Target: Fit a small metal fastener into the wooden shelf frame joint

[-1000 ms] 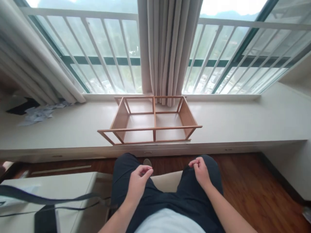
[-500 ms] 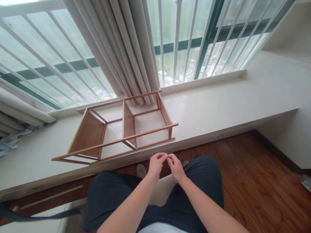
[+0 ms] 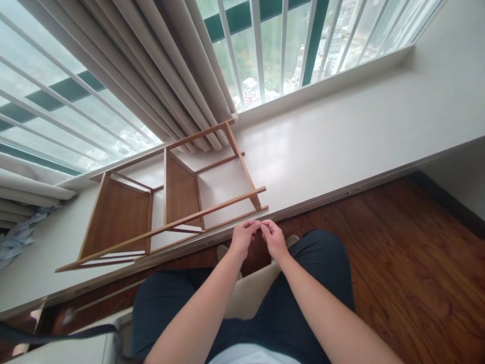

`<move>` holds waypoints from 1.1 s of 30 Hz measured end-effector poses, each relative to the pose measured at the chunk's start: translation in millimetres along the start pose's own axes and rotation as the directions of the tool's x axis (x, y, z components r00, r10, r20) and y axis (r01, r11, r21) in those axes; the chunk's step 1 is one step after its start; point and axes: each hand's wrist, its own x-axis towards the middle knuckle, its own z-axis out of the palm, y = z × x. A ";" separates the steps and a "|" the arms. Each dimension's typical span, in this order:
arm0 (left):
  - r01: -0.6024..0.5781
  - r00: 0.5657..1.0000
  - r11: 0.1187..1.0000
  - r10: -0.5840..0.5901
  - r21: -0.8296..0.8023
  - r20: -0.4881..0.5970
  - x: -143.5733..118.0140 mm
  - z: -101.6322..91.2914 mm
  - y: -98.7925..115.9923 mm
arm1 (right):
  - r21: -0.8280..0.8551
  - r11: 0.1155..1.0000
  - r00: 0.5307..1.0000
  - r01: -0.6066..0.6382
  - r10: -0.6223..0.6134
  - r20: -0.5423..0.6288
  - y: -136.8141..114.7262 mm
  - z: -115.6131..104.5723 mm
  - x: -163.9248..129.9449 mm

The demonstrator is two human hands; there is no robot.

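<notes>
A wood-floored room with a white counter (image 3: pixel 333 136) below barred windows (image 3: pixel 242 60). Nearest, at left, a dark strap (image 3: pixel 15 333) is blurred and cut off. In front of a seated person's bent knees (image 3: pixel 328 263), the left hand (image 3: pixel 242 240) and right hand (image 3: pixel 275 240) meet at the fingertips, fingers curled. Whether they pinch anything is too small to tell; a tiny piece, if there, could fall to the floor (image 3: pixel 397 263) should the pinch loosen. Just beyond, to the left, an open wooden frame (image 3: pixel 182 187) lies along the counter's near edge; whether it overhangs is unclear. A knocking knee or forearm might shift it. Farther, a curtain (image 3: pixel 162 65) hides part of the windows; far left, papers (image 3: pixel 18 237) are cut off.
</notes>
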 end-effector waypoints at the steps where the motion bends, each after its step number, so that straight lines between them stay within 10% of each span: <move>1: 0.019 1.000 1.000 -0.019 0.002 0.018 2.8 0.3 1.5 | 0.061 0.997 0.999 -0.042 0.042 0.003 0.6 -0.5 3.1; 15: -0.063 0.977 0.977 0.020 0.203 0.211 36.3 6.6 12.5 | 0.454 0.873 0.975 -0.177 0.220 -0.043 1.7 -0.9 21.2; 18: -0.269 0.962 0.860 0.263 0.434 0.074 36.7 7.8 12.2 | 0.460 0.870 0.961 -0.178 0.255 -0.111 3.1 -0.7 25.2; 22: -0.411 0.788 0.584 0.614 0.700 -0.049 40.0 17.8 13.6 | 0.485 0.850 0.931 -0.204 0.322 -0.173 7.0 -0.1 30.4; 33: -0.338 0.747 0.579 0.645 0.742 -0.163 79.5 50.1 27.9 | 0.486 0.835 0.859 -0.258 0.429 -0.280 26.1 3.6 42.2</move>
